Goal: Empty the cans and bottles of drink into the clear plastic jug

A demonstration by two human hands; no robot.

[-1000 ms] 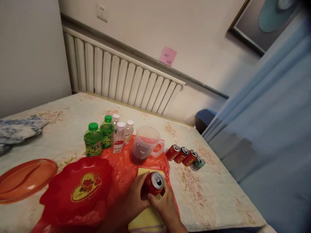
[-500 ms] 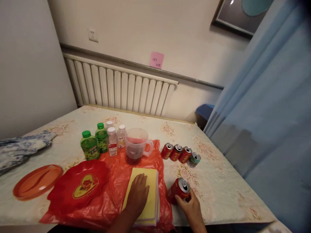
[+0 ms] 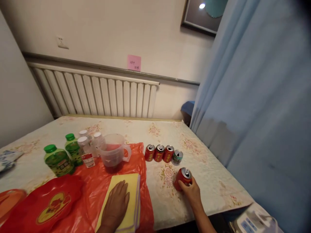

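Observation:
My right hand (image 3: 191,191) is wrapped round a red drink can (image 3: 181,178) whose top has been opened. The can is upright, on or just over the flowered tablecloth. My left hand (image 3: 116,202) lies flat, fingers stretched, on a folded yellow cloth (image 3: 132,194). Beneath that cloth spreads a red plastic sheet (image 3: 93,187). Beyond the held can stands a row of red cans (image 3: 159,153) with a green can (image 3: 177,157) at its right end. A clear plastic measuring jug (image 3: 112,155) with dark liquid in it stands behind the yellow cloth.
Left of the jug are green-capped bottles (image 3: 58,161) and white-capped clear bottles (image 3: 86,150). A red scalloped tray (image 3: 26,207) and an orange plate (image 3: 9,200) lie front left. A blue curtain (image 3: 238,113) hangs at the right; a white device (image 3: 254,221) sits low beside the table.
My right hand has carried the red can away from the yellow cloth, closer to the row of cans. My left hand stays on the cloth. The view has turned right.

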